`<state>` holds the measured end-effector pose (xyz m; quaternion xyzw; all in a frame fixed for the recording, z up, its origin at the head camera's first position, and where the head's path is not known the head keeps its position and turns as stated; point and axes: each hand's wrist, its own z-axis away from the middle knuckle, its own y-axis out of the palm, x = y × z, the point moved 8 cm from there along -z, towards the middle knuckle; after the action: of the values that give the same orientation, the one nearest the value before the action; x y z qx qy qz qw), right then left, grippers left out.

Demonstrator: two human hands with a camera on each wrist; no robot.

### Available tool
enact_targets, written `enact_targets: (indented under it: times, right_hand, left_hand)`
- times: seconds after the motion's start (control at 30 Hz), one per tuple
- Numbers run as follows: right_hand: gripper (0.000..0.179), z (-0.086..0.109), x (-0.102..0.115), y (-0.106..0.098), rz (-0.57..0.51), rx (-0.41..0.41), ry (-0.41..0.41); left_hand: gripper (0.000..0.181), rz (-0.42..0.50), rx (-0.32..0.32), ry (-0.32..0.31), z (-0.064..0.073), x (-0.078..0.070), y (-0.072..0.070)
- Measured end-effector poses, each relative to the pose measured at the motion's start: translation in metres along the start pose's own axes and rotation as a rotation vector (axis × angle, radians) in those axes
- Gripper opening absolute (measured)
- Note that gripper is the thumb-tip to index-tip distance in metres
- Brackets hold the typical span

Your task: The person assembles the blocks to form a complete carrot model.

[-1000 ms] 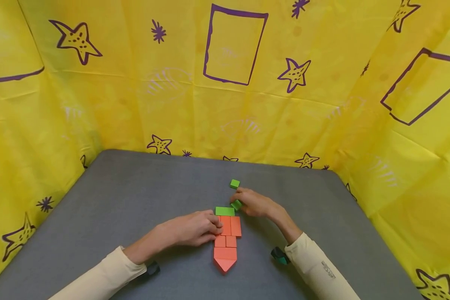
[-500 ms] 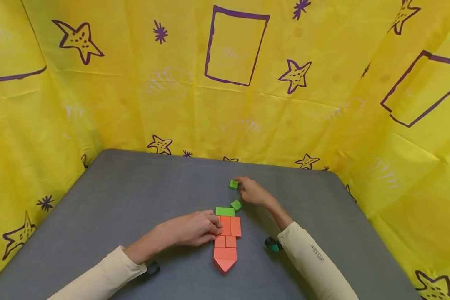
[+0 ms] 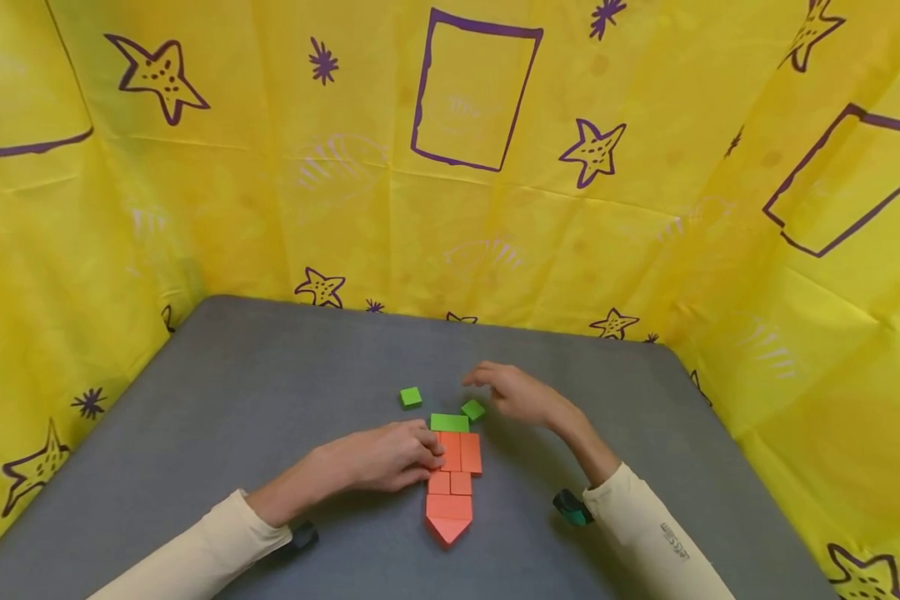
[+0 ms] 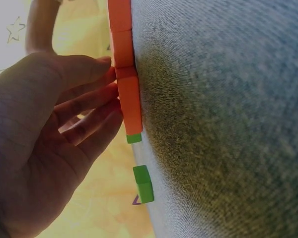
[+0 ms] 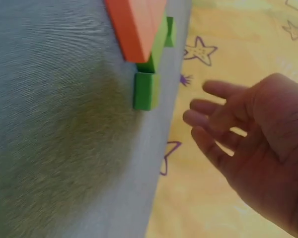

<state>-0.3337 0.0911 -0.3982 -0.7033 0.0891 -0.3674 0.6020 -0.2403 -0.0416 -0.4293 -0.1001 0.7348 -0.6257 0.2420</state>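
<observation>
Orange blocks (image 3: pixel 471 454) lie flat in a column on the grey table, with a pointed coral block (image 3: pixel 448 518) at the near end. A green oblong block (image 3: pixel 450 423) adjoins the column's far end. My left hand (image 3: pixel 390 457) rests its fingertips on the left side of the orange blocks; in the left wrist view its fingers (image 4: pixel 102 126) reach their edge. My right hand (image 3: pixel 521 393) hovers with loosely bent fingers and holds nothing. Below its fingers sits a small green block (image 3: pixel 472 409), turned at an angle beside the oblong one. Another small green block (image 3: pixel 410 397) lies farther left.
A grey table (image 3: pixel 292 358) spreads around the blocks. Yellow cloth (image 3: pixel 360 225) with purple starfish drawings rises behind it and at both sides. A dark wrist strap (image 3: pixel 572 507) hangs beneath the right sleeve.
The far green block has moved left and nearer, away from my right hand. That hand reached out to it, then drew back empty to the right. My left hand has stayed put.
</observation>
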Motion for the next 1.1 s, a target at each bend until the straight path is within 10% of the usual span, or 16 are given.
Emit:
enact_targets:
  times: [0.23, 0.73, 0.93, 1.1]
  right_hand:
    - [0.060, 0.023, 0.019, 0.019, 0.189, 0.136, -0.139]
    - [0.066, 0.035, 0.016, 0.034, 0.170, 0.271, 0.009]
    - [0.069, 0.034, 0.016, 0.035, 0.156, 0.286, 0.023]
    - [0.066, 0.034, 0.017, 0.036, 0.146, 0.299, 0.034]
  left_hand:
    - [0.020, -0.022, -0.016, 0.022, 0.003, 0.000, -0.001]
    - [0.024, 0.071, -0.053, -0.004, 0.000, 0.009, -0.011]
    - [0.032, 0.058, -0.144, -0.076, -0.002, 0.052, -0.035]
    - [0.047, 0.035, 0.015, -0.145, -0.006, 0.091, -0.028]
